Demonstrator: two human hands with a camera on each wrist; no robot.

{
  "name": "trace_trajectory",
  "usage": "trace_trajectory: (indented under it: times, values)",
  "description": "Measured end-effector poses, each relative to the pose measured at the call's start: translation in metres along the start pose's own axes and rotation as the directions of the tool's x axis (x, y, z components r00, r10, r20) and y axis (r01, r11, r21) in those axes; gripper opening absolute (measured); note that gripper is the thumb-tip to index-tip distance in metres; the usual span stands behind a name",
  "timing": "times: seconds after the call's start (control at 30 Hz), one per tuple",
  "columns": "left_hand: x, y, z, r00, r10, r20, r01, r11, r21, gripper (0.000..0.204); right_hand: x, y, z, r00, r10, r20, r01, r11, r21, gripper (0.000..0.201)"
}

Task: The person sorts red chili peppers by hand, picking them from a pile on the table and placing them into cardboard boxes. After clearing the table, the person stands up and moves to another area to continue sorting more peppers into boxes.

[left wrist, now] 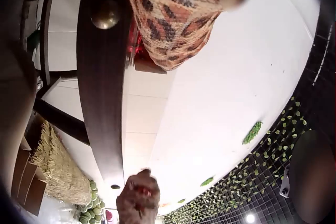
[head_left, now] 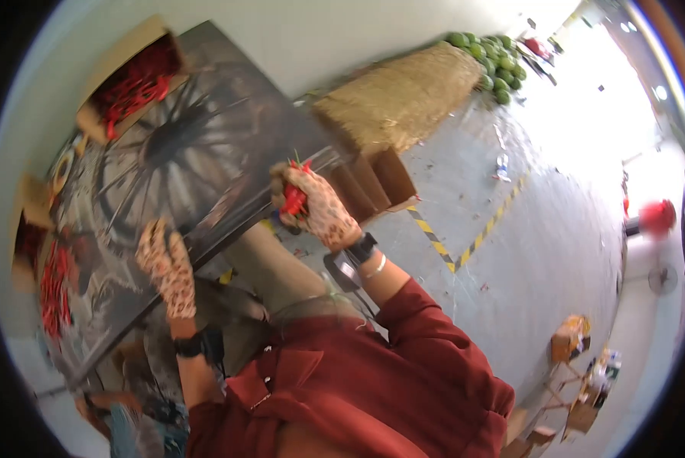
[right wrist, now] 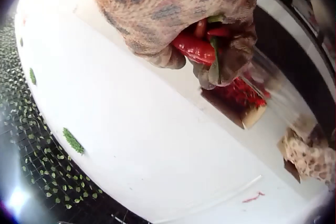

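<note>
Several red chili peppers [right wrist: 195, 49] with green stems are bunched in my right hand [head_left: 317, 204], whose gloved fingers curl around them. That hand is over the near edge of the dark table [head_left: 251, 107], toward its right end. My left hand [head_left: 165, 267], in a matching spotted glove, hovers by the same edge further left. Its fingers look loosely bent, with nothing visible in them; the left wrist view shows mostly the back of the glove. A loose pile of red chili peppers [head_left: 55, 290] lies on the tabletop to the left of that hand.
At the table's far side a cardboard box [head_left: 90, 122] holds more red peppers; another box [head_left: 35, 200] stands at the left end near a tape roll [head_left: 64, 169]. Open cartons [head_left: 394, 177] sit beyond the right end. Watermelons [head_left: 503, 65] and a straw-coloured covered heap [head_left: 403, 95] line the wall.
</note>
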State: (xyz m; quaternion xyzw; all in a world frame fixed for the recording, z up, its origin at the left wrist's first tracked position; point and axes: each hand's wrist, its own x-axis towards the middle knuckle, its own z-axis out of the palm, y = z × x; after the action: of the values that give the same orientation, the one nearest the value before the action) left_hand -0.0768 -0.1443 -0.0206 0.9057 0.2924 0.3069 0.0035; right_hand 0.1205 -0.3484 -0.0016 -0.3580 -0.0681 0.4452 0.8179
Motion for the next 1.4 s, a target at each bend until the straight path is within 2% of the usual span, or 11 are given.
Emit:
trace_trajectory:
  times: [0.2, 0.33, 0.47, 0.57, 0.73, 0.83, 0.9, 1.1, 1.2, 1.33, 1.4]
  values:
    - [-0.008, -0.004, 0.010, 0.997, 0.053, -0.058, -0.052, 0.998, 0.027, 0.030, -0.068, -0.021, -0.117, 0.930, -0.187, -0.318, 0.171, 0.982, -0.077, 0.028]
    - [-0.003, 0.007, 0.008, 0.999, 0.035, -0.034, -0.032, 0.996, 0.085, 0.031, -0.073, -0.002, -0.202, 0.910, -0.125, -0.396, 0.163, 0.985, 0.062, 0.026]
    - [-0.002, 0.008, 0.008, 1.000, 0.031, -0.003, -0.030, 0.990, 0.137, 0.027, -0.059, 0.033, -0.267, 0.888, -0.008, -0.459, 0.006, 1.000, -0.005, 0.025]
    - [-0.002, 0.008, 0.007, 0.999, 0.008, 0.050, -0.015, 0.992, 0.128, 0.029, -0.034, 0.058, -0.308, 0.899, -0.234, -0.370, -0.080, 0.743, -0.664, 0.025]
    - [0.000, 0.007, 0.005, 0.999, 0.006, 0.036, -0.009, 0.997, 0.074, 0.025, 0.016, 0.067, -0.310, 0.771, -0.070, -0.633, -0.315, 0.821, -0.475, 0.018]
    - [-0.001, 0.006, 0.008, 1.000, 0.012, -0.006, -0.012, 0.997, 0.076, 0.022, 0.043, 0.063, -0.304, 0.750, -0.083, -0.656, -0.413, 0.716, -0.563, 0.018]
    - [-0.001, 0.007, 0.010, 0.999, 0.020, -0.028, -0.017, 0.996, 0.087, 0.020, 0.064, 0.067, -0.323, 0.821, -0.354, -0.448, -0.373, 0.261, -0.890, 0.021]
    - [0.006, 0.014, 0.003, 0.999, -0.033, 0.003, 0.033, 0.997, 0.063, 0.020, 0.099, 0.038, -0.311, 0.886, -0.308, -0.346, -0.337, 0.085, -0.938, 0.043]
    - [0.006, 0.014, -0.001, 0.998, -0.057, -0.004, 0.057, 0.998, 0.041, 0.020, 0.119, 0.037, -0.339, 0.931, -0.301, -0.208, -0.278, -0.214, -0.936, 0.060]
    - [0.002, 0.004, 0.003, 0.997, 0.005, -0.080, -0.004, 1.000, 0.018, 0.020, 0.111, 0.027, -0.328, 0.928, -0.349, -0.131, -0.174, -0.094, -0.980, 0.047]
    - [0.001, 0.005, 0.001, 0.994, -0.057, -0.097, 0.049, 0.995, -0.090, 0.019, 0.098, 0.010, -0.282, 0.933, -0.328, -0.151, -0.106, 0.151, -0.983, 0.039]
